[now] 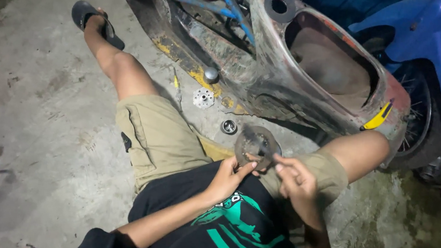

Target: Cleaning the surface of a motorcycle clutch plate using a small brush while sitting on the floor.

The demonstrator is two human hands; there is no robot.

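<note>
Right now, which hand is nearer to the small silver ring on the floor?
Left. The left hand lies just below the small silver ring, holding the round disc; the right hand is further right, beyond the disc.

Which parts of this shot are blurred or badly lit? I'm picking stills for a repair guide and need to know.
Head view: the round metal disc is smeared by motion blur, held between the left hand and right hand; the concrete floor dims toward the lower left; the scooter body is evenly lit, its upper frame dark; small parts such as the toothed hub stay sharp.
</note>
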